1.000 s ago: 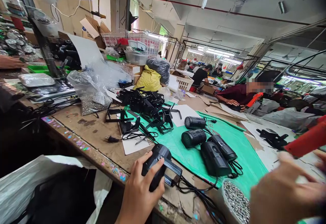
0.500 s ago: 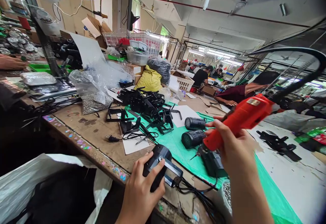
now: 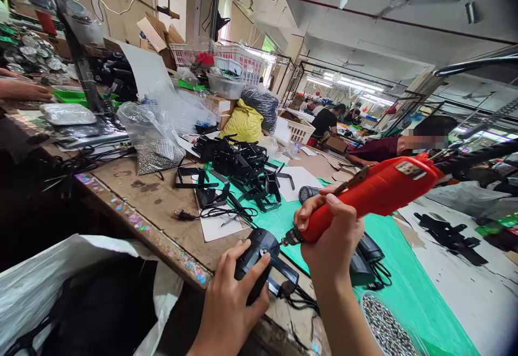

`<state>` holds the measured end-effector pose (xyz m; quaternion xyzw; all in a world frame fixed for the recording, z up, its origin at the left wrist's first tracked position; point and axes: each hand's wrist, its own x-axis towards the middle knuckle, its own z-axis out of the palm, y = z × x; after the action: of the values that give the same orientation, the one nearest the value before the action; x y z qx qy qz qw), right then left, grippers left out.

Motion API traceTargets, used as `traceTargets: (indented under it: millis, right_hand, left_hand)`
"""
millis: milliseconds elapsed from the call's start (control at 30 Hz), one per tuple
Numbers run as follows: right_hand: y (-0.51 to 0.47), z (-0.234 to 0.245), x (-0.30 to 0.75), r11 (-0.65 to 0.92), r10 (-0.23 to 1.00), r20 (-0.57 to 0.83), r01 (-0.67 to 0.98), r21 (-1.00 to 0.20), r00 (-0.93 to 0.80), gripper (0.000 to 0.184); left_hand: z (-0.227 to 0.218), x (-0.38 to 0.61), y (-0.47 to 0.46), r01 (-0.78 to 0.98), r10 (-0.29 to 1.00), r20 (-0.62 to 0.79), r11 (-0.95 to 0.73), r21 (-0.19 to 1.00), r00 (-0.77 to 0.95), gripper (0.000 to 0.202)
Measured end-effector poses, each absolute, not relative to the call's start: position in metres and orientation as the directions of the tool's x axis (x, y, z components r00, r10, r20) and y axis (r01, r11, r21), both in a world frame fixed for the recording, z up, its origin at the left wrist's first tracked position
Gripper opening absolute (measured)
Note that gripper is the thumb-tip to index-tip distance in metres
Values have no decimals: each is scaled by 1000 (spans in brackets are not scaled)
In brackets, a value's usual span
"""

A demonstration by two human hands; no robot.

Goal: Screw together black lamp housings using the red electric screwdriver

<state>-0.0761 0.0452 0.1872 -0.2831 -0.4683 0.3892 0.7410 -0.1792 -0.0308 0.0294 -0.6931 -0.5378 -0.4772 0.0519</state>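
My left hand [image 3: 238, 286] is closed round a black lamp housing [image 3: 259, 248] at the front edge of the bench, fingers over its top and side. A black bracket [image 3: 285, 272] is joined to the housing, and a screw head shows between my fingers. My right hand [image 3: 334, 226] grips a red electric screwdriver [image 3: 372, 189], tilted with its tip down to the left, close beside the housing. Whether the tip touches it I cannot tell. Black lamps [image 3: 366, 259] lie on the green sheet [image 3: 408, 269] behind my right wrist, partly hidden by it.
A pile of black brackets [image 3: 238, 164] lies at mid-bench. Left of it stands a clear bag of screws [image 3: 157, 153]. A tub of screws [image 3: 390, 326] is at front right. A white sack [image 3: 121, 259] hangs below the edge. A co-worker's hand [image 3: 26, 89] shows at far left.
My right hand has swung the screwdriver left and towards me, from over the lamps to beside the housing. My left hand keeps its hold. The view has shifted slightly.
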Motion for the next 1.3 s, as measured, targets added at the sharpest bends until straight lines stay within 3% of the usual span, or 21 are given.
traceTargets:
  millis: [1300]
  right_hand:
    - [44, 182, -88, 498, 867, 472, -239, -833, 161, 15]
  left_hand:
    - [34, -176, -31, 795, 672, 739, -418, 440, -56, 55]
